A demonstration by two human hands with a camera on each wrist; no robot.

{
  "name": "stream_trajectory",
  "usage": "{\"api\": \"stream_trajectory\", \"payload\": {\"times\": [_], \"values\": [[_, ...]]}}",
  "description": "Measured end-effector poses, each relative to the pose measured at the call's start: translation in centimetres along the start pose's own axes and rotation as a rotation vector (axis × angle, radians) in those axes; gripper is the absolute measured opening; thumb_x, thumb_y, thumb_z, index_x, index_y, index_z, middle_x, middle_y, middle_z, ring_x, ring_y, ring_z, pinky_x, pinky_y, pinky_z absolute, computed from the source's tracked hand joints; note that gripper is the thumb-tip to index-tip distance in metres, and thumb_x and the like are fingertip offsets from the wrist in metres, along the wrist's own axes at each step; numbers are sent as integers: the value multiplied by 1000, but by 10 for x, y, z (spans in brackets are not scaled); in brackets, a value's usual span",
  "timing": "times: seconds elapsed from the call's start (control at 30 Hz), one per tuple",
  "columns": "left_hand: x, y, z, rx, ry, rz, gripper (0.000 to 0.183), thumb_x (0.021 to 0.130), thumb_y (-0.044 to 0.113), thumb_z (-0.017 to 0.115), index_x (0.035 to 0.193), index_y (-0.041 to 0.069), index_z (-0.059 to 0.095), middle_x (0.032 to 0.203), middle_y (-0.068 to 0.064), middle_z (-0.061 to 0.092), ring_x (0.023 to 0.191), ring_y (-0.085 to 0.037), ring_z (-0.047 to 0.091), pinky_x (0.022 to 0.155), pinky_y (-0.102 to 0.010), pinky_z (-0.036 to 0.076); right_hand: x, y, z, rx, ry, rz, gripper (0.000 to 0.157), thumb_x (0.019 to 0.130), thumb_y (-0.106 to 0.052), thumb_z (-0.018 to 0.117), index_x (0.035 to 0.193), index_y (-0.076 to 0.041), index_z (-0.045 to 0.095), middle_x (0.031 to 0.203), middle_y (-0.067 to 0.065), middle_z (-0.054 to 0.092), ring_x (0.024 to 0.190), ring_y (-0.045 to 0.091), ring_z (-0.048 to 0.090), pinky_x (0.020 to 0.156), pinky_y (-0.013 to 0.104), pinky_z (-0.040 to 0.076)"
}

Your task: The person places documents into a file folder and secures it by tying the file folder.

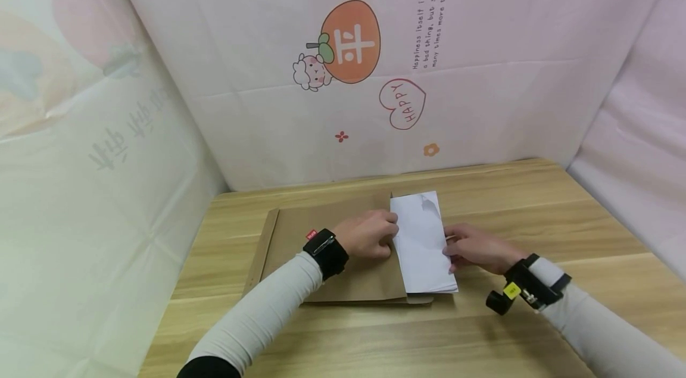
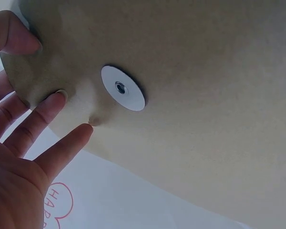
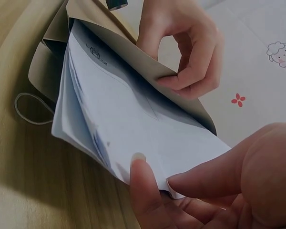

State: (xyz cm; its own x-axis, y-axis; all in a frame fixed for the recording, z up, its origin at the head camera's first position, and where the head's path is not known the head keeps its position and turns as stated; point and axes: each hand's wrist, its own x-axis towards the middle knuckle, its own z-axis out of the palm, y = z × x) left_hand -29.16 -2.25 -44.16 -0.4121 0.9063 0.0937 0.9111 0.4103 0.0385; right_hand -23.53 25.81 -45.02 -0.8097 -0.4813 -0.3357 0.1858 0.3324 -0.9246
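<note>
A brown kraft paper document envelope (image 1: 292,232) lies on the table, its open side facing right. A stack of white papers (image 1: 420,247) sticks partly out of that opening. My left hand (image 1: 370,235) pinches the envelope's upper edge at the opening and holds it raised off the papers, as the right wrist view shows. On the envelope's face, in the left wrist view, is a round white button (image 2: 131,98) with a metal eyelet. My right hand (image 1: 479,249) pinches the outer edge of the papers between thumb and fingers. How far the papers reach inside is hidden.
A thin string loop (image 3: 20,107) hangs by the envelope's flap (image 3: 42,71). The wooden table (image 1: 375,339) meets a printed white cloth (image 1: 257,134) at the back. More cloth hangs at the left and right.
</note>
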Motion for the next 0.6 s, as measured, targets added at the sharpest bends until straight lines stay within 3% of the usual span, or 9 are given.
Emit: {"api": "stream_trajectory", "payload": {"times": [0.6], "values": [[2, -2, 2, 2, -16, 8, 21, 82, 17, 76, 73, 18, 56, 82, 4, 45, 76, -11, 44, 66, -20, 33, 15, -2, 12, -14, -8, -32, 44, 98, 2, 52, 139, 17, 45, 113, 22, 64, 79, 23, 65, 74, 39, 59]]}}
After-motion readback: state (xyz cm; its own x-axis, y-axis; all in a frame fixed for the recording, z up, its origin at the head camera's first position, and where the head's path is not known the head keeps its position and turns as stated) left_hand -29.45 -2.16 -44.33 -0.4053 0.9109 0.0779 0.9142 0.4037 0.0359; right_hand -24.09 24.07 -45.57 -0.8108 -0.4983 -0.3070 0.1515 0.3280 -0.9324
